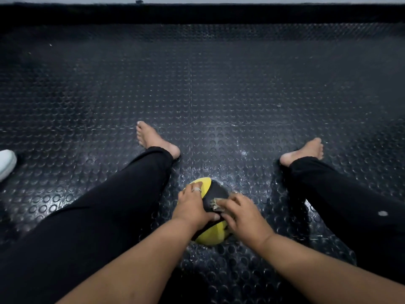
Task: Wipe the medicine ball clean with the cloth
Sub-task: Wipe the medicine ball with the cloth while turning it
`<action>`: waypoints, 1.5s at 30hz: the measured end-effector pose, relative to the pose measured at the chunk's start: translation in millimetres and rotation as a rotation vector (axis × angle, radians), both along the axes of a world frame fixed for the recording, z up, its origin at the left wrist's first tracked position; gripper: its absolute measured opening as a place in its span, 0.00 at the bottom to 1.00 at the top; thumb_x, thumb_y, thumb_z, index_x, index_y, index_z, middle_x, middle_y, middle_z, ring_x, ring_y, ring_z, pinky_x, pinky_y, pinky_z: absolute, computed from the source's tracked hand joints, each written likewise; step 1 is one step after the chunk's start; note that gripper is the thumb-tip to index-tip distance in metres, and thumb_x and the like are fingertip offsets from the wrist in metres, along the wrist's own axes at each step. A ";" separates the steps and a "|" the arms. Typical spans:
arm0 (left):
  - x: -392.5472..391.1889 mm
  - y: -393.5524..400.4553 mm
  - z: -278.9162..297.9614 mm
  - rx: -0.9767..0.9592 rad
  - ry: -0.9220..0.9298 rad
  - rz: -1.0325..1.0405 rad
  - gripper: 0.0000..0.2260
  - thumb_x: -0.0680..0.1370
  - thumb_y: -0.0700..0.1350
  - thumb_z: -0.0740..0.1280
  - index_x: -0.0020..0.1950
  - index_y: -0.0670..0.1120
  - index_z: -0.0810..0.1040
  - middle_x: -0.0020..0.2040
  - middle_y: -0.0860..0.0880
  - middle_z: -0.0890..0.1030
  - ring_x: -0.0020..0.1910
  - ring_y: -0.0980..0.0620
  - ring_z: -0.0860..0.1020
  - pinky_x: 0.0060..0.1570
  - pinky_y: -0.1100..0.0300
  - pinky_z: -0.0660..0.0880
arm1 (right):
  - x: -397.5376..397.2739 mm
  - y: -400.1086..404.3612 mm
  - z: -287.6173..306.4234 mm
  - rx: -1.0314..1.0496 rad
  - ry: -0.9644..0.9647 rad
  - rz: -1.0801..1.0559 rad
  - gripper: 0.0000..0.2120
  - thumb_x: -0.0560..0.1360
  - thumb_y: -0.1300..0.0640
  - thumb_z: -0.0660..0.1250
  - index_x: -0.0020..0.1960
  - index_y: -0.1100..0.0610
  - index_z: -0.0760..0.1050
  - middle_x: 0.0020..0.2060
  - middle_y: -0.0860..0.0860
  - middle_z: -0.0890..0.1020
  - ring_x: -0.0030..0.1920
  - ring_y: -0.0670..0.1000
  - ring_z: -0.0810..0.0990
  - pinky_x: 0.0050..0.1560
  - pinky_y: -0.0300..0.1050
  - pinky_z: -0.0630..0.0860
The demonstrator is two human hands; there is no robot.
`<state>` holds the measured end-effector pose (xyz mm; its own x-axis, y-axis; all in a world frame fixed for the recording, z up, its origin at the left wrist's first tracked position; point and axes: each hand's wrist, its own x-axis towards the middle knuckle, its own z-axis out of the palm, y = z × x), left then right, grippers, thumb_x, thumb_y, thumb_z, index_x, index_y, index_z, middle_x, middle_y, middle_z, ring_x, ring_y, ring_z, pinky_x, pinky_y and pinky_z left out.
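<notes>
Medicine ball (215, 195), yellow and black, sits on the dark bumpy floor mat (219, 95) between the person's two spread legs, near the bottom middle of the view. Left hand (192, 205) lies flat on the ball's left side with its fingers spread, holding it steady, and a ring shows on one finger. Right hand (243, 212) is on the ball's right side, fingers curled around a small tan cloth (215, 204) pressed onto the black part, just beside the left thumb.
</notes>
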<state>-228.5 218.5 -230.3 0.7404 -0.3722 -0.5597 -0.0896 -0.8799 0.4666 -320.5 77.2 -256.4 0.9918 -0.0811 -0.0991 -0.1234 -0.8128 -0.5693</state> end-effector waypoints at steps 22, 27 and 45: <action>-6.5 0.0 8.5 0.024 -0.007 0.152 0.30 0.71 0.54 0.76 0.68 0.46 0.70 0.67 0.46 0.70 0.68 0.45 0.68 0.68 0.54 0.66 | 14.4 -7.2 23.1 0.294 0.250 -0.297 0.08 0.76 0.56 0.66 0.54 0.54 0.78 0.49 0.48 0.74 0.50 0.47 0.73 0.47 0.37 0.65; -10.6 -0.8 8.1 0.026 0.041 0.192 0.36 0.69 0.51 0.78 0.73 0.46 0.66 0.69 0.45 0.69 0.70 0.43 0.67 0.70 0.54 0.64 | 0.4 -17.9 18.7 0.492 0.309 -0.296 0.06 0.73 0.62 0.70 0.49 0.56 0.80 0.48 0.47 0.77 0.51 0.46 0.76 0.50 0.31 0.69; -6.6 -6.3 -7.3 0.099 0.246 0.114 0.60 0.67 0.53 0.79 0.79 0.53 0.34 0.79 0.46 0.34 0.78 0.40 0.37 0.75 0.39 0.52 | -1.7 -22.0 5.1 0.283 0.228 -0.509 0.06 0.75 0.58 0.67 0.52 0.54 0.78 0.49 0.48 0.75 0.51 0.48 0.74 0.47 0.34 0.64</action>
